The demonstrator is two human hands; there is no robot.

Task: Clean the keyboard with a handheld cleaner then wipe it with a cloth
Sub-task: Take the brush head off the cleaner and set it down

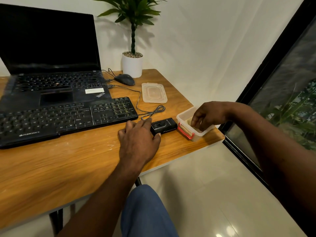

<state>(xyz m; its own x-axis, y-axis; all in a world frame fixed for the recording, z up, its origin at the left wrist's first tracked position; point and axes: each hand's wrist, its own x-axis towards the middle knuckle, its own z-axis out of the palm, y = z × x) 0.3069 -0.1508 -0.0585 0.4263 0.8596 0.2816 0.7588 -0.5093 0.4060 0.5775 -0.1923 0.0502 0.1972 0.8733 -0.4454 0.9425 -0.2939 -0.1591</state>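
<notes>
left hand (139, 141) open, flat, bracketing black boxy handheld cleaner (165, 125), likely to lift | right hand (209, 115) curled into clear plastic box (196, 133), right corner of tabletop (85, 159); grasp untellable

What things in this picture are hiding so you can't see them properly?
All in the head view:
Inside of the container: covered by the right hand, so whatever its fingers touch is hidden.
Left end of the handheld cleaner: under the left hand, and whether that hand grips it is unclear.
Left end of the keyboard: cut off by the picture's edge.
Writing on the handheld cleaner: too small to read.
</notes>
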